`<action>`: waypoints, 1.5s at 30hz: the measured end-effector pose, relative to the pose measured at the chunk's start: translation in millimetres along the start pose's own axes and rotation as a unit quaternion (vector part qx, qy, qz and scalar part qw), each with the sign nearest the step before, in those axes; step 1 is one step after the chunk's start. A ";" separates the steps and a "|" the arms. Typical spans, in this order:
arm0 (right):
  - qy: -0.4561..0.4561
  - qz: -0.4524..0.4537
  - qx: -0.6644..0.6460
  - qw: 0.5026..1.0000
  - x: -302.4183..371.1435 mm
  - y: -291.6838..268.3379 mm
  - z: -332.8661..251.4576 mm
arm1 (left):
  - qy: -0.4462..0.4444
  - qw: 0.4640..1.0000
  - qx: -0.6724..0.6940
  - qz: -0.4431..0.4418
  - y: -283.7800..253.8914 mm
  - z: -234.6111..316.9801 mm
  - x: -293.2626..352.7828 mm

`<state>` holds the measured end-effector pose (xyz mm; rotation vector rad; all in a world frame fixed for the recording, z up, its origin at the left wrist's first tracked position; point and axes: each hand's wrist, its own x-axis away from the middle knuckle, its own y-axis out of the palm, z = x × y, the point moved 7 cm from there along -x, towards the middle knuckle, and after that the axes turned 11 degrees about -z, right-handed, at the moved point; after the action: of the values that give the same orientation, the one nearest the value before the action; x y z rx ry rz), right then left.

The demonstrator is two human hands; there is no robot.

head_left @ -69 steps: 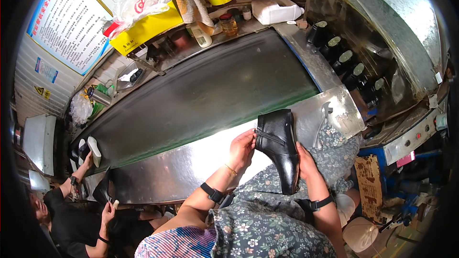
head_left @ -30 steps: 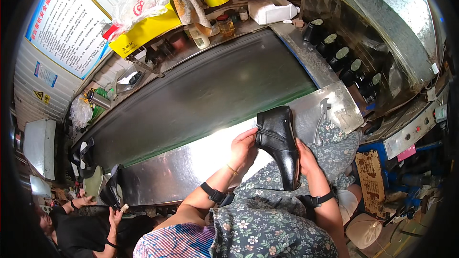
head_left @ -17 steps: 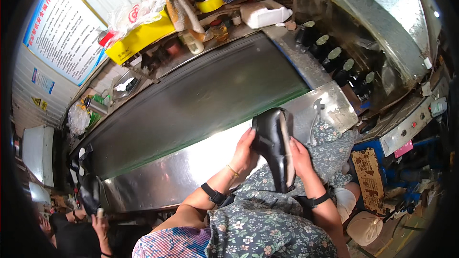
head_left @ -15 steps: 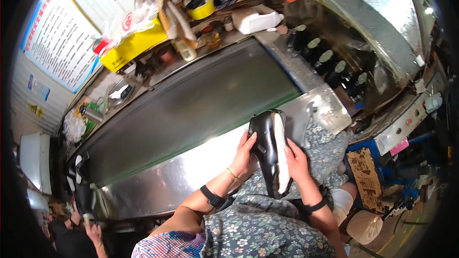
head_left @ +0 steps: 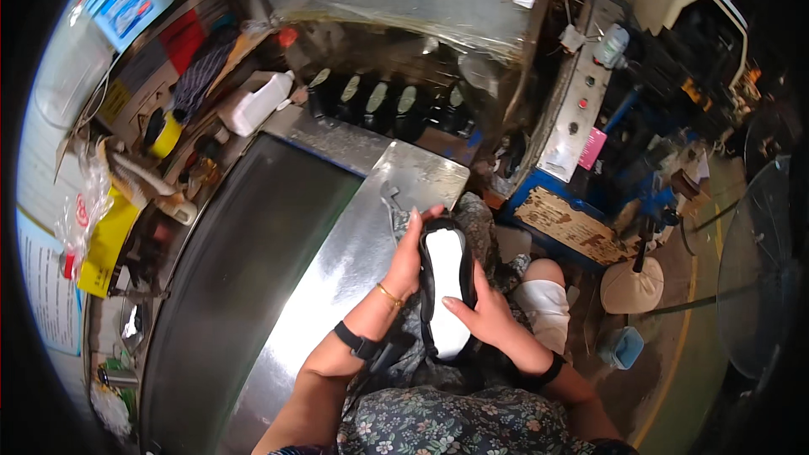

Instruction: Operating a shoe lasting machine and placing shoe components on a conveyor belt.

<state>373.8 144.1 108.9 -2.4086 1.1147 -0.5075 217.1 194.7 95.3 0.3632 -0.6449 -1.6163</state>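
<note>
A black shoe upper (head_left: 426,286) is held upright over my lap, its white sole side (head_left: 447,295) facing me. My left hand (head_left: 408,259) grips its left edge near the top, the fingers partly hidden behind it. On the lower right, my right hand (head_left: 489,310) holds it with the thumb laid across the white bottom. Beyond my left hand, a wrench-like metal tool (head_left: 390,195) lies on the shiny metal tabletop (head_left: 421,170).
A dark conveyor belt (head_left: 253,261) runs along the left. Several black shoe forms (head_left: 377,101) stand under the hood at the back. To the right are a control panel (head_left: 577,105) with buttons, a stool (head_left: 632,286) and a small blue bin (head_left: 622,347).
The view has swung to the right. The shoe upper has been turned so its white bottom faces me, and my right thumb has moved onto it.
</note>
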 end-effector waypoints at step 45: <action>-0.011 -0.227 -0.221 0.948 40.1 -136.2 71.0 | 0.114 0.829 -0.345 -0.426 157.2 42.9 60.8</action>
<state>517.9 208.4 127.0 -3.0813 0.7078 -0.3993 308.7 136.4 231.2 0.3022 0.3945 -2.4647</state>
